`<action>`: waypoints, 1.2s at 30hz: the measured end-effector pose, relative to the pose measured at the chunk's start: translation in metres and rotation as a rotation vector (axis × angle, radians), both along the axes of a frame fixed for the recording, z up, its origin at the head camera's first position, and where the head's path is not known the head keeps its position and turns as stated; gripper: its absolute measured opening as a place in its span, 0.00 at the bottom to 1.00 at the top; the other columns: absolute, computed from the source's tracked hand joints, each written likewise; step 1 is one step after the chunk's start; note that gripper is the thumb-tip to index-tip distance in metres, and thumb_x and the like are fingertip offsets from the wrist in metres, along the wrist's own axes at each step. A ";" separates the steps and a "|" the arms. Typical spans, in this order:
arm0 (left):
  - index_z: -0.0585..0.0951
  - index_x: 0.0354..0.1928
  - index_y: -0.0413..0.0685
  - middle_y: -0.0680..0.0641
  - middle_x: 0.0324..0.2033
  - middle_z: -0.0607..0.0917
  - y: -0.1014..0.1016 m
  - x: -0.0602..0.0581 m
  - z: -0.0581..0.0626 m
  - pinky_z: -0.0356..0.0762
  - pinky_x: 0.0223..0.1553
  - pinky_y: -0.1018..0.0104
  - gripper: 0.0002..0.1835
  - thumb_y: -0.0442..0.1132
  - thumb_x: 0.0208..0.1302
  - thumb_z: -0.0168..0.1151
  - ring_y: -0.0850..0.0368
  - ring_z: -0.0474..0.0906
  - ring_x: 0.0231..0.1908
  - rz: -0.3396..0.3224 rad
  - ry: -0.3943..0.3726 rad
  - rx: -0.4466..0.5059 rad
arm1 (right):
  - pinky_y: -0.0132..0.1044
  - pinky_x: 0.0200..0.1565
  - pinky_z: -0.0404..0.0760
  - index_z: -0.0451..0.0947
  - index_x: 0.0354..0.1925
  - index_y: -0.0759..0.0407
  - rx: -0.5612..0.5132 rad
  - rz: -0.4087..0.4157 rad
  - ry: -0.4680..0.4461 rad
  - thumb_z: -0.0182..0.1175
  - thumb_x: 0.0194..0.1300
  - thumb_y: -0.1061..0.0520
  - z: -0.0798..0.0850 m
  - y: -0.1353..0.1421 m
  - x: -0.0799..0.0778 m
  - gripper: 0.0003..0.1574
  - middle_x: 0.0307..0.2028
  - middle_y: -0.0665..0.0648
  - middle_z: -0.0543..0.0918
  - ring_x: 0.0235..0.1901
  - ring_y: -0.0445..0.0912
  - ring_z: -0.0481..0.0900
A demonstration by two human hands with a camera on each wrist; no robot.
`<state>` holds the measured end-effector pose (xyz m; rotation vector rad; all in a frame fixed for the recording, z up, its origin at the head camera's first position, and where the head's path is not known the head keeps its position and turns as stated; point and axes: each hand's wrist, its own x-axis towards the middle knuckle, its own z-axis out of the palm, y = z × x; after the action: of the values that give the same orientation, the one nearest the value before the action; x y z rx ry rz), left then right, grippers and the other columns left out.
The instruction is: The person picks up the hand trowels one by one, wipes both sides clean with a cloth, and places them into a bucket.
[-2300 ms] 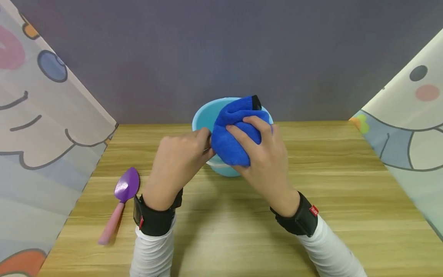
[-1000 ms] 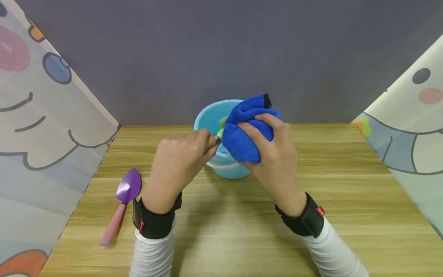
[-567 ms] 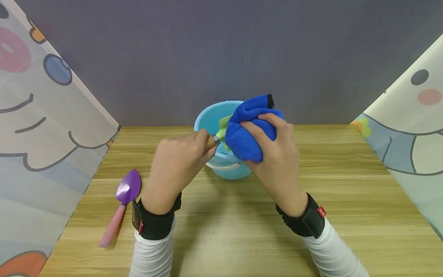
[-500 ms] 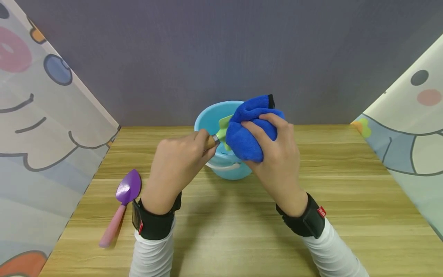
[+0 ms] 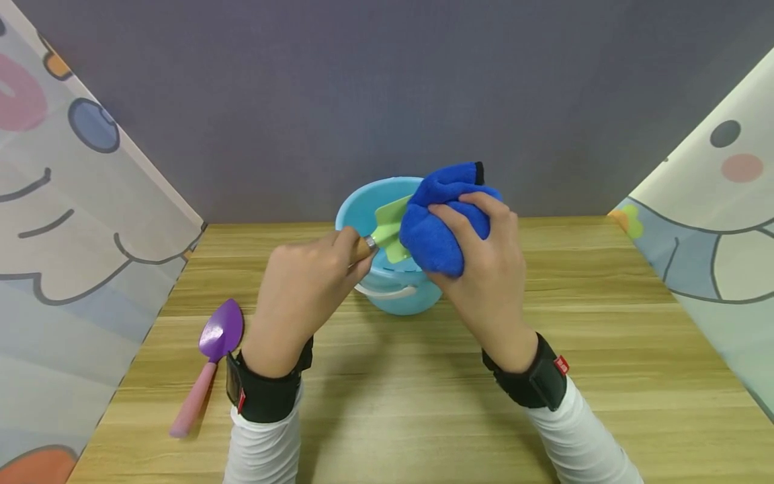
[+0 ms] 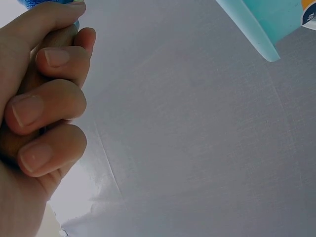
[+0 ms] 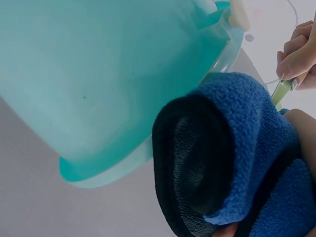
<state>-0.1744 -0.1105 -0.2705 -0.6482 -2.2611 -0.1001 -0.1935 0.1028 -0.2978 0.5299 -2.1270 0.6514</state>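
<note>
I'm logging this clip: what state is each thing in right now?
Green tool: held by its wooden handle in the left hand
Blue cloth: bunched in the right hand, hiding part of the tool's blade
Bucket: upright, its white handle lowered
Purple trowel: lying on the table, not held

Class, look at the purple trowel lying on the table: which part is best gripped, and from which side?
Probably the middle of its pink handle, from above and the near side. The handle is slim, uncovered and slants toward the person, while the purple blade is broader, looks smooth and points away.
</note>
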 end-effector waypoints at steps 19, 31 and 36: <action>0.72 0.20 0.46 0.56 0.09 0.61 0.000 0.000 -0.001 0.54 0.07 0.66 0.16 0.44 0.62 0.63 0.63 0.54 0.09 0.003 0.015 0.033 | 0.68 0.56 0.74 0.78 0.54 0.52 -0.101 0.005 0.012 0.75 0.46 0.55 0.003 0.004 -0.005 0.35 0.57 0.68 0.71 0.61 0.63 0.67; 0.71 0.20 0.47 0.56 0.10 0.60 0.000 -0.002 -0.001 0.51 0.09 0.67 0.16 0.43 0.62 0.63 0.63 0.53 0.10 -0.013 0.011 0.043 | 0.68 0.56 0.73 0.78 0.54 0.51 -0.121 -0.013 0.001 0.75 0.46 0.54 0.005 0.009 -0.006 0.35 0.57 0.68 0.70 0.62 0.63 0.67; 0.71 0.20 0.47 0.56 0.10 0.60 -0.001 -0.003 -0.001 0.52 0.08 0.67 0.16 0.44 0.62 0.62 0.63 0.53 0.10 -0.001 0.025 0.040 | 0.68 0.57 0.73 0.78 0.55 0.52 -0.134 -0.009 -0.015 0.75 0.45 0.54 0.005 0.009 -0.008 0.36 0.57 0.69 0.70 0.62 0.62 0.67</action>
<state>-0.1773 -0.1120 -0.2719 -0.6256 -2.2296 -0.1371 -0.2010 0.1116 -0.2925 0.4427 -2.0812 0.7887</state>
